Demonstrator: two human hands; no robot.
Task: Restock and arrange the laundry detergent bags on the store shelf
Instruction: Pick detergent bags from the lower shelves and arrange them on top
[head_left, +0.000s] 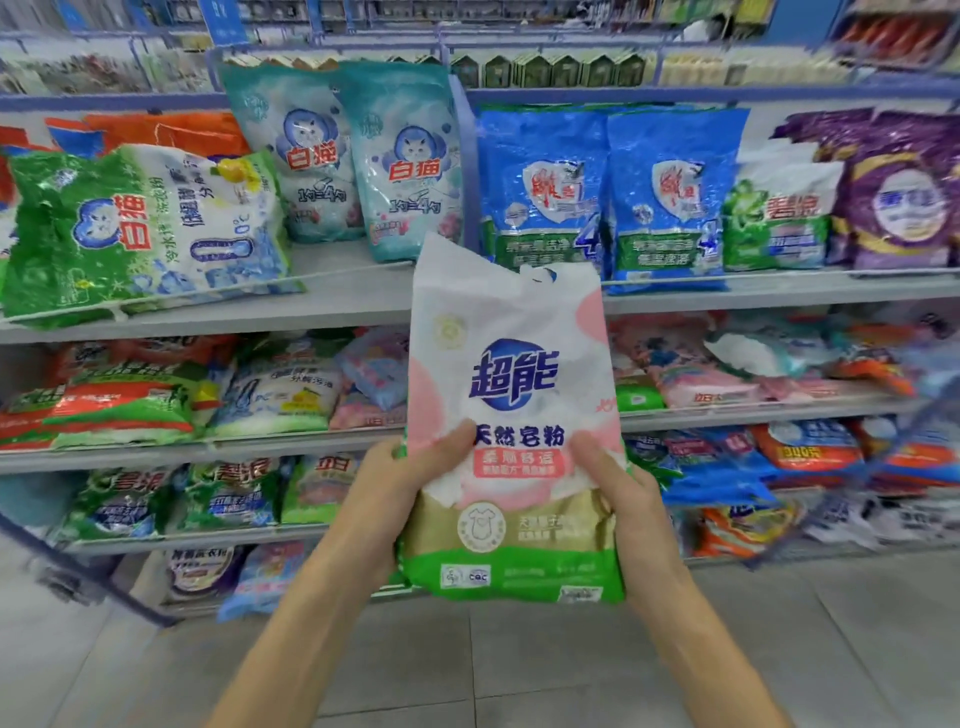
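Holding a white-and-pink detergent bag (511, 415) upright before the shelving (head view), I grip its lower half from both sides. My left hand (395, 488) curls round the left edge with the thumb on the front. My right hand (618, 493) clasps the right edge the same way. The bag is in the air, resting on no shelf, and its top overlaps the upper shelf (353, 296). On that shelf a green-and-white bag (140, 228) lies tilted at left, with two teal bags (358, 156), blue bags (602, 192) and a purple bag (904, 192) standing rightward.
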